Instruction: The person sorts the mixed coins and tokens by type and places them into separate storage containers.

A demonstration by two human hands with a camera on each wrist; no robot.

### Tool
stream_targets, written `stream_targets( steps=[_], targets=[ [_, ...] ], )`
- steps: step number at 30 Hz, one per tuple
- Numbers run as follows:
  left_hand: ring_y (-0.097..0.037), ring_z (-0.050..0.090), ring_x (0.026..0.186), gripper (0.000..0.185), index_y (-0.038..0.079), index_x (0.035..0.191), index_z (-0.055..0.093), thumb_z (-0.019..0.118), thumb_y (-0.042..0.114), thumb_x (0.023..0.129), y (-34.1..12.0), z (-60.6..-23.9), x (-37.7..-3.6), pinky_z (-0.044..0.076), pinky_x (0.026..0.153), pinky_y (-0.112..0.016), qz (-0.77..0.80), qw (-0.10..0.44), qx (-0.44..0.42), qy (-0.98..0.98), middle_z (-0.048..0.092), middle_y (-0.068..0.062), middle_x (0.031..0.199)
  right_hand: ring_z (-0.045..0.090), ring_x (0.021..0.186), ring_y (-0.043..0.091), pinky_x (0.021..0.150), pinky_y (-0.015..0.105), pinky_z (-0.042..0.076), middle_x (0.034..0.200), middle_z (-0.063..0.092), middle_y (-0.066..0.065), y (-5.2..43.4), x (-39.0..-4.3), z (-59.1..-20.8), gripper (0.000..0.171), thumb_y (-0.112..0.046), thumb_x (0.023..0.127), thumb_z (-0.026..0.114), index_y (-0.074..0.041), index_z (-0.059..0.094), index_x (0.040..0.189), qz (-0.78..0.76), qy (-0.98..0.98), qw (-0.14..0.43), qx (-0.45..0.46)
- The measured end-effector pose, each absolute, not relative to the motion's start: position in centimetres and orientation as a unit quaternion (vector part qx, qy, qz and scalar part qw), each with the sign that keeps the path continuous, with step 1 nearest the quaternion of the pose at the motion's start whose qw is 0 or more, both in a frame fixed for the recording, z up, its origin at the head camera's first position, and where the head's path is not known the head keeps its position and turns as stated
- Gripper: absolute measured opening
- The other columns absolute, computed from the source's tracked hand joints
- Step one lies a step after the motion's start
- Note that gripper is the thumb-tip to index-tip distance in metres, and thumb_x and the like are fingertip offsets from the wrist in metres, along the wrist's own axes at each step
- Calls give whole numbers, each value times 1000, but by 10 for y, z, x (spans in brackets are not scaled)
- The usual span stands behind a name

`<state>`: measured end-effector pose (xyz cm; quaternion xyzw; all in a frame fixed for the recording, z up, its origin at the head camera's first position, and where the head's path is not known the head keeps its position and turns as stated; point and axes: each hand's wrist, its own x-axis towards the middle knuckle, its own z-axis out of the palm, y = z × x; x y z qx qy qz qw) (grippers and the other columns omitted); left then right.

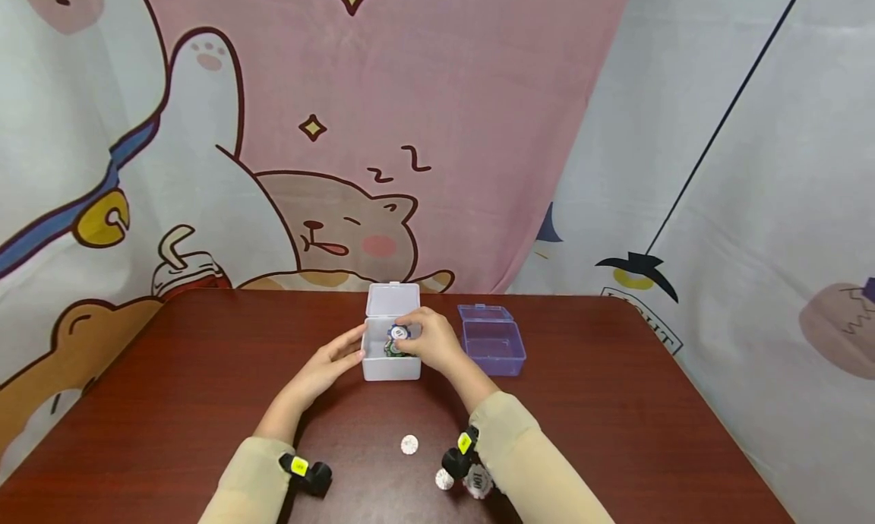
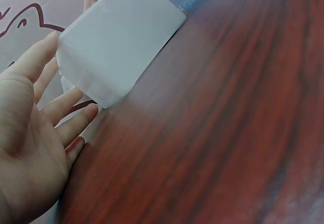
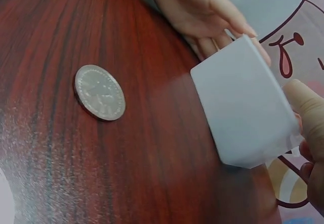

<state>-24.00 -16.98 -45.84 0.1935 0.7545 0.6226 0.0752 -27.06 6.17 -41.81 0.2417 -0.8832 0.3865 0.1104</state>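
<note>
A small white translucent plastic box (image 1: 391,357) with its hinged lid standing open stood on the dark red wooden table (image 1: 615,402), near the far edge. The left hand (image 1: 335,361) lay against the box's left wall with its fingers straight and relaxed, touching the plastic without curling round it; the left wrist view showed the same flat fingers (image 2: 63,107) beside the box's pale wall. The right hand (image 1: 432,343) was at the box's right side, over the opening, and pinched a round blue-and-white poker chip (image 1: 399,332) between its fingertips just above the box's interior, where a green-edged chip (image 1: 392,348) already lay. Just to the right of that hand stood a lidded blue translucent plastic box (image 1: 494,345), apart from the white one. Nearer the person, a white round chip (image 1: 409,444) lay flat on the table between the two forearms, and two more pale chips (image 1: 444,479) lay close by the right sleeve (image 1: 533,463). A cartoon-printed cloth backdrop (image 1: 342,167) hung behind the table.
</note>
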Motion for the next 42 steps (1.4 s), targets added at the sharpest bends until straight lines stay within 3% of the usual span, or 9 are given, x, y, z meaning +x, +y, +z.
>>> stream_targets(
  steps=[11,20,28,33,38,42],
  targets=[
    [-40,37,132,57,5,148,35,57,18,97,-176,-465,-241,28,105,-53,624,67,201,752,36,-21,147,61,95,18,84,33,47,102,67,1,53,-272,-422,33,-17,73,82,-11,75,105,367,-899,101,216],
    [-41,37,131,53,6,149,34,52,9,99,-175,-466,-242,27,105,-55,626,71,204,749,35,-22,148,61,99,21,86,36,47,104,67,4,54,-270,-422,42,-22,73,82,-9,72,112,349,-903,114,223],
    [-39,37,132,54,8,148,35,53,11,98,-173,-466,-243,28,105,-54,623,67,204,752,36,-20,148,61,102,22,88,38,46,106,66,5,58,-267,-421,42,-25,76,82,-9,72,113,358,-897,114,232],
    [-39,37,132,54,8,149,35,54,12,98,-172,-466,-243,28,105,-54,624,72,203,751,36,-19,148,61,97,26,81,36,47,104,65,5,64,-261,-420,43,-25,74,84,-8,72,112,381,-885,120,238],
    [-38,37,132,55,8,148,35,55,13,98,-171,-464,-243,28,105,-53,625,72,201,751,36,-19,148,59,81,25,66,29,45,101,65,4,71,-255,-418,43,-23,72,86,-8,73,110,398,-872,140,248],
    [-39,37,132,55,6,148,35,55,13,98,-171,-464,-244,29,105,-53,627,69,204,749,36,-20,148,55,77,23,64,27,43,101,65,4,77,-247,-414,42,-19,71,86,-7,73,110,416,-860,142,258]
  ],
)
